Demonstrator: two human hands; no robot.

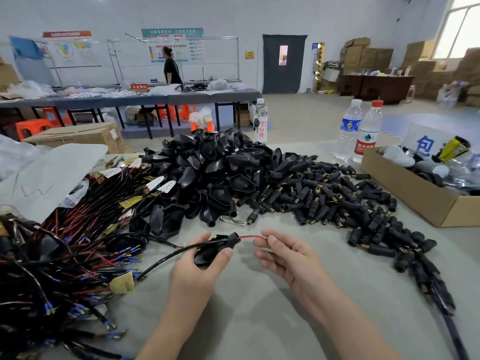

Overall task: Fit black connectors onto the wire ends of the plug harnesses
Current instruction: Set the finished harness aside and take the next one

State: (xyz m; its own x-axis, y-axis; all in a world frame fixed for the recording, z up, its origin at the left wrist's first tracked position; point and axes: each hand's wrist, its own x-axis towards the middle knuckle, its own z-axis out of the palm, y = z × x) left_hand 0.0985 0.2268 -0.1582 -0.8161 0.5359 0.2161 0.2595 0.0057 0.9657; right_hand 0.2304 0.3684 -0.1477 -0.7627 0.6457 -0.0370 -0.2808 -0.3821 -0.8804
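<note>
Fingers of left hand [197, 263] grip black connector [211, 251] lying left-right; right hand [287, 258] pinches its red wire [251, 237].

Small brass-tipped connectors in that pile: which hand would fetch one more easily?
Probably the right hand: the connector pile lies on its side, just beyond it, and it pinches only the thin red wire. The left hand grips the black cover.

Bare table [246, 320] front centre: open passage. Harness tangle [65, 255] blocks left; shell heap [213, 172] ahead; connector pile [350, 201] right, trailing toward near edge. Cardboard box [415, 196], 2 bottles [367, 136] far right; lane left of bottles apparently clear.
</note>
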